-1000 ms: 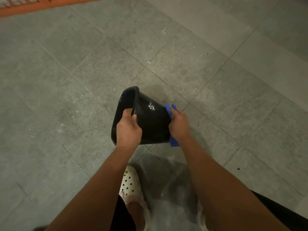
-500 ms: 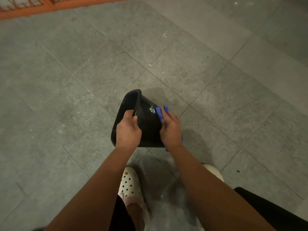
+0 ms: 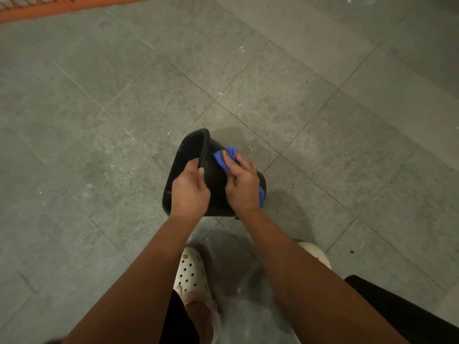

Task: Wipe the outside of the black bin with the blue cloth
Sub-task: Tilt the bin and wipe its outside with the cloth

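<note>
The black bin (image 3: 216,180) is held tipped on its side above the grey floor, its open mouth facing left. My left hand (image 3: 190,192) grips the bin's rim, thumb on the outside and fingers inside. My right hand (image 3: 242,186) presses the blue cloth (image 3: 224,156) flat against the bin's outer wall, close to the rim. A bit of the cloth also shows below my right wrist. The bin's base is mostly hidden behind my right hand.
Grey stone floor tiles (image 3: 124,108) spread all around. An orange-red frame (image 3: 49,8) runs along the top left edge. My feet in white perforated clogs (image 3: 191,274) stand just below the bin, and a black trouser leg (image 3: 397,314) shows at the lower right.
My right hand has slid the blue cloth along the bin's wall from the base end toward the rim. My left hand has kept its grip on the rim.
</note>
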`<state>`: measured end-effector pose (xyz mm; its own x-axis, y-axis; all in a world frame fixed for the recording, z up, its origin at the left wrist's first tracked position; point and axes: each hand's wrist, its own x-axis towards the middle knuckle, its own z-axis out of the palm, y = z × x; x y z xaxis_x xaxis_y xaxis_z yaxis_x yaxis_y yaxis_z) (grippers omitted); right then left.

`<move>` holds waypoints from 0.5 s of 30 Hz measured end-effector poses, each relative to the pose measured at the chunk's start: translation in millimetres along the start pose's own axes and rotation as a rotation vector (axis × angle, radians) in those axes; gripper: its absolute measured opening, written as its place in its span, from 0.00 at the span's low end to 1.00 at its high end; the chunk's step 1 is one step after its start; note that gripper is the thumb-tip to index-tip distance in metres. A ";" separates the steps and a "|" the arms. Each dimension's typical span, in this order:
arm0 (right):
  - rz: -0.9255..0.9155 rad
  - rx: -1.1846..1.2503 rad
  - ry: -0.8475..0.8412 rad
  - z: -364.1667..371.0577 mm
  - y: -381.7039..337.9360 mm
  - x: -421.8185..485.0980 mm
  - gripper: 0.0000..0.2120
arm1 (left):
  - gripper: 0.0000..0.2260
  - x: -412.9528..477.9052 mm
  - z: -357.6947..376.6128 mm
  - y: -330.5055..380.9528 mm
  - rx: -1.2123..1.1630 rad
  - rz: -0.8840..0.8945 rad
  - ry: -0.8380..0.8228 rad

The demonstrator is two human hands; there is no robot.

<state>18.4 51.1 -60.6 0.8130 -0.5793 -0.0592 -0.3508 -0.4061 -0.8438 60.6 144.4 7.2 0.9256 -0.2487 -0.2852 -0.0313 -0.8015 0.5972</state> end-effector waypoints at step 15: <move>-0.040 0.013 0.012 0.4 -15.0 4.3 0.21 | 0.15 -2.9 -0.8 0.5 -0.020 0.103 0.023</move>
<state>27.3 55.0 -48.4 0.8204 -0.5716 -0.0189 -0.3120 -0.4197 -0.8523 58.2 145.2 8.8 0.9261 -0.3171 -0.2044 -0.1198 -0.7611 0.6375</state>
